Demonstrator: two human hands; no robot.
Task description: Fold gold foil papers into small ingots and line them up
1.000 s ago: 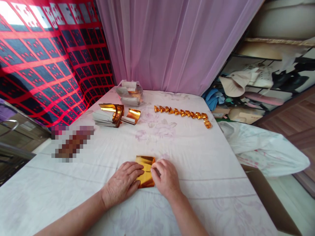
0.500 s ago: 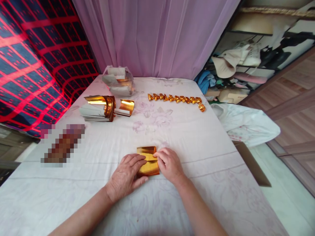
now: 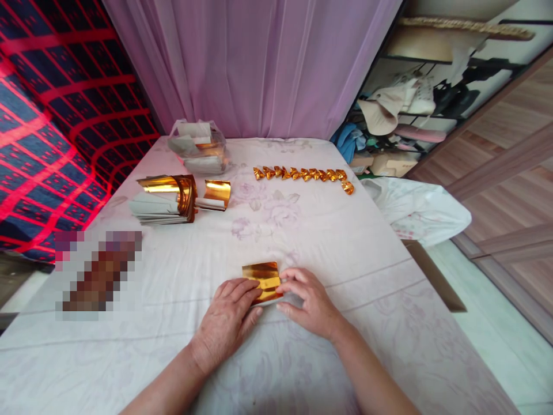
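Note:
A small sheet of gold foil paper (image 3: pixel 262 274) lies on the white flowered cloth (image 3: pixel 328 242) near the front of the table. My left hand (image 3: pixel 228 317) presses on its left lower part with fingers flat. My right hand (image 3: pixel 311 302) pinches its right edge, where the near part is folded up. Most of the sheet's near half is hidden under my fingers.
A stack of gold-and-white sheets (image 3: pixel 166 199) and one curled sheet (image 3: pixel 216 193) lie at the left back. A clear bag of sheets (image 3: pixel 197 147) sits behind them. A row of folded gold pieces (image 3: pixel 302 174) runs along the back right. A pixelated patch (image 3: pixel 99 274) covers something at left.
The near part of the gold sheet has been folded upward, so it looks shorter. My right hand has shifted to its right edge. The camera view has drifted.

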